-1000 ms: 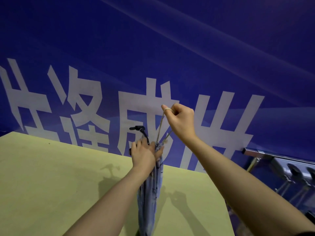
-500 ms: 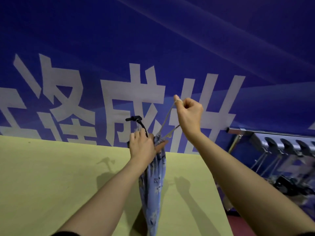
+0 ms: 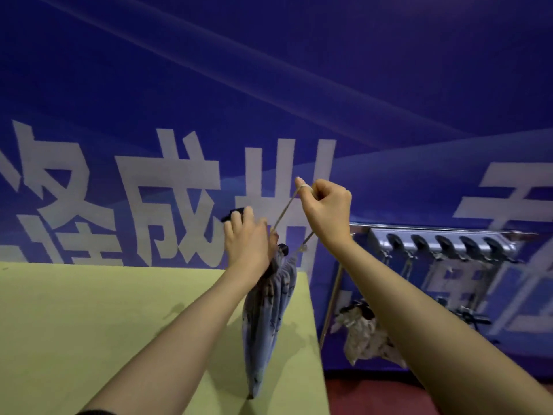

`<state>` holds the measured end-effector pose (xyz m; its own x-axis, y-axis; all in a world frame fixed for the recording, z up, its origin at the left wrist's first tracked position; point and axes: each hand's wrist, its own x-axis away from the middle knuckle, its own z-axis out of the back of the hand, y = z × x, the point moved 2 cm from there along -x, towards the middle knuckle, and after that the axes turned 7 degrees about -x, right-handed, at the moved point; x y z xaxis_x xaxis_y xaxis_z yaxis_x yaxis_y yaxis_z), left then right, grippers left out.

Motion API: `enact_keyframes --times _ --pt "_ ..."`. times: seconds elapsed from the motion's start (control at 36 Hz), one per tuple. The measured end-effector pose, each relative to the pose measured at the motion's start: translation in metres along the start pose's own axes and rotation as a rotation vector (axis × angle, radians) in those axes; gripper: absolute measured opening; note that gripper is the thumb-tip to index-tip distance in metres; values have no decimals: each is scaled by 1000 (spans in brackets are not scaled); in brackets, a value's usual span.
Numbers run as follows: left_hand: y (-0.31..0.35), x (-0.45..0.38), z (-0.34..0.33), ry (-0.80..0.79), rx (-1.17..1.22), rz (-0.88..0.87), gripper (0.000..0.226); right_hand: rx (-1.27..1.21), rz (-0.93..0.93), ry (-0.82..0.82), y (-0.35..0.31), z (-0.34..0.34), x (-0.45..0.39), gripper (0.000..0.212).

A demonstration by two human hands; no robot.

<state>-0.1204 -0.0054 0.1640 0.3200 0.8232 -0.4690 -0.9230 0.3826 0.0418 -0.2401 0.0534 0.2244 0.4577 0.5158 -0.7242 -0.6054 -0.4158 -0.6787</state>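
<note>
Head view: my left hand point(image 3: 248, 245) is curled tight round the gathered neck of the blue patterned bag point(image 3: 269, 319), which hangs straight below it, over the edge of the yellow-green table point(image 3: 89, 310). My right hand point(image 3: 327, 211), just up and right, is fisted, with the drawstring point(image 3: 287, 209) hooked over its forefinger and running taut down to the neck.

Room above table point(image 3: 89, 324), pouch point(image 3: 269, 319) hanging centre, hook rack point(image 3: 443, 245) crowding right

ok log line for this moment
left grip: holds drawstring bag top | right grip: holds cord taut | bag: hanging free
</note>
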Motion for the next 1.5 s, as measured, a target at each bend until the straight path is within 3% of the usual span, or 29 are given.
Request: enact_keyframes --times 0.17,0.28,0.53,0.72,0.97,1.36,1.5 --pt "96 14 36 88 -3 -156 32 88 -24 38 17 104 2 54" --pt "153 26 50 89 32 -168 36 142 -40 60 31 169 5 53" --pt "270 58 49 -35 284 -164 36 372 -132 58 76 283 15 54" --pt "355 75 19 -162 434 -211 26 577 -266 -1 130 356 33 48" --pt "465 83 -52 -358 716 -206 8 659 -388 -84 223 443 38 20" --pt "601 56 -137 -514 717 -136 3 636 -579 -143 338 527 2 39" --pt "640 31 -151 -496 681 -130 7 568 -619 -203 372 547 -23 33"
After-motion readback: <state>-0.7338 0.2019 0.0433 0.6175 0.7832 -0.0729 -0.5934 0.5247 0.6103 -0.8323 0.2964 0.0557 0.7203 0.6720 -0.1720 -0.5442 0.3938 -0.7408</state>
